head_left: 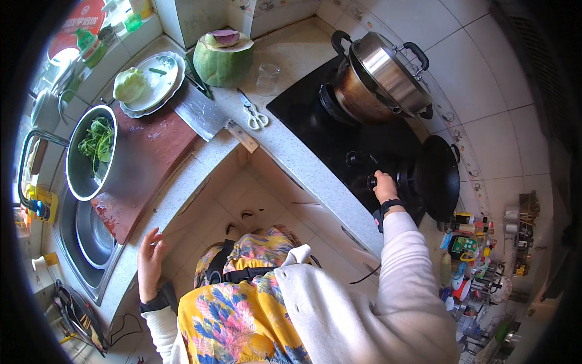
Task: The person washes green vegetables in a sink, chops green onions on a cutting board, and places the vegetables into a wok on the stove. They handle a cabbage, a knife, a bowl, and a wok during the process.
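Observation:
My right hand [385, 188] reaches over the black gas stove [357, 141], its fingers closed round a black control knob [371, 181] near the front edge. Close to that hand, a black wok [438, 182] sits on the right burner. The far burner carries a shiny steel pot [388, 73] with black handles; its lower part is stained brown. My left hand [150, 258] hangs beside the counter edge near the sink, holding nothing, its fingers loosely bent and apart.
Around the counter corner are a red-brown cutting board [136, 164], a bowl of leafy greens [91, 185], a plate [173, 76] with pale cabbage [130, 85], a cleaver [203, 115], scissors [254, 116], a glass [268, 79] and a big green melon [224, 64]. Bottles [470, 219] crowd the right; the sink [94, 261] lies left.

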A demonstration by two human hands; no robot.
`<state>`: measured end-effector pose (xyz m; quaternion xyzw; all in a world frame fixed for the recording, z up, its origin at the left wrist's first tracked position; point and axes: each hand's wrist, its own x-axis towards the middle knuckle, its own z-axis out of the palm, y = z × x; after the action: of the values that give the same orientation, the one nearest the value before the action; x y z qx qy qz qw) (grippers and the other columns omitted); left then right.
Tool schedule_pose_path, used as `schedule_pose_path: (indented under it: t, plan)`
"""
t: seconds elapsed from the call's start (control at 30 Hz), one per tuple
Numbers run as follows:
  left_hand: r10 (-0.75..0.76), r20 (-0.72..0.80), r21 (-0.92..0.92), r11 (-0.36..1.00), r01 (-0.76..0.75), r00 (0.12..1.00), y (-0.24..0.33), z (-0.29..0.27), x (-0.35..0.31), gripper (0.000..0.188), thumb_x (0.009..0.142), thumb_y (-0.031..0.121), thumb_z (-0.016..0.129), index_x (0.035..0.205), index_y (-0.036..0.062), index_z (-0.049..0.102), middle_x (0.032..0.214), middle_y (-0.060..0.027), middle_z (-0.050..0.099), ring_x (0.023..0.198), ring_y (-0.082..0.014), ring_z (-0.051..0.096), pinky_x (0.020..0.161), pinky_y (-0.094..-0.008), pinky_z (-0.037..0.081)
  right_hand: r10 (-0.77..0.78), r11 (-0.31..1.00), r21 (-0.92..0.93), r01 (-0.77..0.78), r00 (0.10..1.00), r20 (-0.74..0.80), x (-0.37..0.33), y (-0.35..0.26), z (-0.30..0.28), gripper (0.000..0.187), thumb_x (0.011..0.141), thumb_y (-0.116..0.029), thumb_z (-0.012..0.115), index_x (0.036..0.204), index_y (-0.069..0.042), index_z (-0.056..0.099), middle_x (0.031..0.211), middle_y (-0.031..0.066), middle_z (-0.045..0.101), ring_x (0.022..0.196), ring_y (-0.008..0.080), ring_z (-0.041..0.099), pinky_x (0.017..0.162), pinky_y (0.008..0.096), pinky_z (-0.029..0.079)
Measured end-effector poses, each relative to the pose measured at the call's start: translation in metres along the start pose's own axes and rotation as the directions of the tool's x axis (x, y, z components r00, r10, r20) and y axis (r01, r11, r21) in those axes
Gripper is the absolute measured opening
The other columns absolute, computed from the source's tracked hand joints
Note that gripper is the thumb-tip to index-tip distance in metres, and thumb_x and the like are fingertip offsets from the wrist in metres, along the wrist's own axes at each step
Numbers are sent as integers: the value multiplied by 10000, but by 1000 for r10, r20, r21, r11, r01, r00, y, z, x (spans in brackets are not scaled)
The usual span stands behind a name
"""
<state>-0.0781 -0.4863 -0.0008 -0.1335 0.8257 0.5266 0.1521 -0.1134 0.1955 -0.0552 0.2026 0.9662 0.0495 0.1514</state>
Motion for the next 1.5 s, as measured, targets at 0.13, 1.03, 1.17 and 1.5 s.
schedule_pose_path:
  t: [0.13, 1.03, 1.17, 1.5]
  plan:
    - [5, -3, -20, 1000, -5, 1000, -2, -2, 0, 388, 936, 138, 578, 1310, 61, 507, 1101, -83, 605, 905, -126, 581, 816, -260, 489, 29, 1000, -7, -29, 999, -23, 1, -3, 2, 304, 771, 9, 640, 1057, -76, 578, 1052, 181, 612, 1018, 371, 596, 868, 425, 500]
    - [242, 73, -122, 965, -232, 967, 64, -26, 56, 477, 901, 77, 616, 1351, 69, 459, 1144, -88, 589, 972, -131, 578, 848, -255, 474, -92, 640, 735, 223, 972, -215, 14, -204, -87, 713, 751, -240, 772, 1360, -89, 434, 1216, 222, 586, 1025, 335, 628, 844, 400, 516]
    - [318, 182, -205, 938, -281, 930, 123, 3, 116, 557, 904, 143, 637, 1398, 78, 390, 1198, -127, 570, 1004, -146, 580, 849, -281, 490, -168, 619, 681, 390, 913, -371, 83, -288, -113, 896, 716, -226, 814, 1432, -76, 297, 1285, 253, 512, 1050, 327, 594, 882, 395, 499]
    - [171, 9, -348, 924, -157, 985, 208, 109, 302, 917, 831, 330, 717, 1481, 18, 149, 1470, -286, 250, 1307, -328, 393, 1037, -369, 376, -173, 731, 506, 457, 842, -511, 189, -364, -123, 816, 651, -151, 811, 1350, -86, 396, 1283, 203, 481, 1195, 386, 458, 986, 433, 411]
